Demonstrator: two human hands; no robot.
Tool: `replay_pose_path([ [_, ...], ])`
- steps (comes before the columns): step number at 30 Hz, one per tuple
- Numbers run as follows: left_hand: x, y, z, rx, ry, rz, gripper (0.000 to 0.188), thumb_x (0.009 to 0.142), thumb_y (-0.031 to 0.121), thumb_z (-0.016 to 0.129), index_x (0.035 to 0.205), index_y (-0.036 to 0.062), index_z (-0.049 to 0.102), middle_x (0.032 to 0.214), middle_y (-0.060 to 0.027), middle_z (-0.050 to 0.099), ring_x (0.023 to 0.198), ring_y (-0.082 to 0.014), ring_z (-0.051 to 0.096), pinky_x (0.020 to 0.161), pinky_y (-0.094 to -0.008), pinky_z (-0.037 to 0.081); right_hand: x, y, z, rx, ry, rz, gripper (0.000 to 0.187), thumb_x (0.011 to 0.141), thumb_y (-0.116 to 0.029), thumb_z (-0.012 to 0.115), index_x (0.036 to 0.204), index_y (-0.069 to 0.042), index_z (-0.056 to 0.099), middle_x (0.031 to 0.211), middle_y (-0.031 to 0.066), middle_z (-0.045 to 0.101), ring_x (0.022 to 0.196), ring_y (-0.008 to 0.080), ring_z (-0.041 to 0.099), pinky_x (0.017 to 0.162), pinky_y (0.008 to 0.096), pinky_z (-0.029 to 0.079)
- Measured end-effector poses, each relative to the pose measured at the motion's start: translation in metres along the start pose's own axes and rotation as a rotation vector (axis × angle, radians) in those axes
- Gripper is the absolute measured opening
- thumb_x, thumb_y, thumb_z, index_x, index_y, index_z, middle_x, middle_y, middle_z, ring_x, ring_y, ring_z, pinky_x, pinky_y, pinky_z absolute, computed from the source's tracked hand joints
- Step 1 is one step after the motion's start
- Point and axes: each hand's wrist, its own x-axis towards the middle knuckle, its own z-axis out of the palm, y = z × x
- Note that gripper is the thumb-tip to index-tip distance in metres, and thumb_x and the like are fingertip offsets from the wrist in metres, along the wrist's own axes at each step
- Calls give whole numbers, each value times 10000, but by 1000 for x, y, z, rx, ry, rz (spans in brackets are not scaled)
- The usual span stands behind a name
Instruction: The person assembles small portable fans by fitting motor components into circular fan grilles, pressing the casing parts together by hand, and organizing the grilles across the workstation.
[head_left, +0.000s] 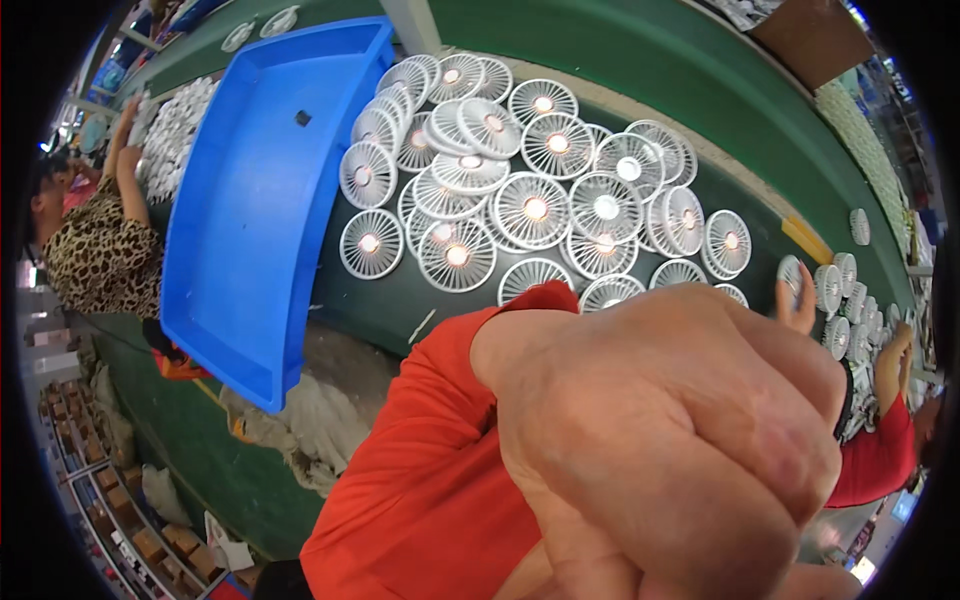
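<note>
The hand [660, 430] is curled, its hold I cannot tell; white grilles [535, 208] crowd the blue bin's [250, 210] edge.

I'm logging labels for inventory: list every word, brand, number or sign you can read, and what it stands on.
No text can be read.
Blue tray: no lettering visible.
White ribbed discs: glare, no lettering legible.
Shelf boxes: too small and blurred to tell.
</note>
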Motion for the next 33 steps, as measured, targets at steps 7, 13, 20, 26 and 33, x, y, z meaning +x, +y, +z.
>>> replay_pose_path([
  [7, -3, -7, -12, -20, 33, 29, 506, 932, 434, 565, 985, -68, 605, 815, -137, 632, 748, -306, 617, 623, -364, 497, 23, -128, 96, -154, -230, -329, 521, 774, -233, 740, 1253, -98, 585, 1304, 158, 540, 1175, 341, 501, 996, 420, 408],
  [13, -2, -9, -17, -6, 40, 11, 504, 929, 435, 567, 975, -66, 609, 811, -134, 632, 741, -298, 616, 616, -357, 495, 29, -123, 99, -172, -198, -364, 495, 785, -273, 733, 1229, -91, 611, 1297, 171, 539, 1146, 353, 506, 979, 424, 416],
  [20, -3, -14, -16, -12, 57, -43, 502, 926, 435, 569, 964, -63, 614, 807, -131, 632, 734, -289, 615, 609, -349, 492, 33, -123, 98, -152, -213, -364, 498, 776, -276, 739, 1223, -94, 615, 1296, 164, 545, 1144, 343, 512, 966, 413, 428],
  [26, -4, -16, -14, -20, 67, -88, 500, 923, 436, 571, 954, -61, 618, 803, -128, 632, 727, -282, 615, 602, -341, 490, 32, -123, 99, -158, -214, -344, 497, 769, -275, 743, 1220, -106, 618, 1300, 160, 544, 1141, 340, 515, 966, 415, 427],
  [33, -2, -12, -13, -17, 74, -138, 498, 920, 436, 573, 942, -59, 622, 799, -125, 632, 720, -272, 614, 595, -333, 488, 31, -125, 99, -168, -217, -337, 495, 764, -275, 746, 1215, -112, 622, 1303, 152, 544, 1147, 339, 515, 967, 418, 427],
])
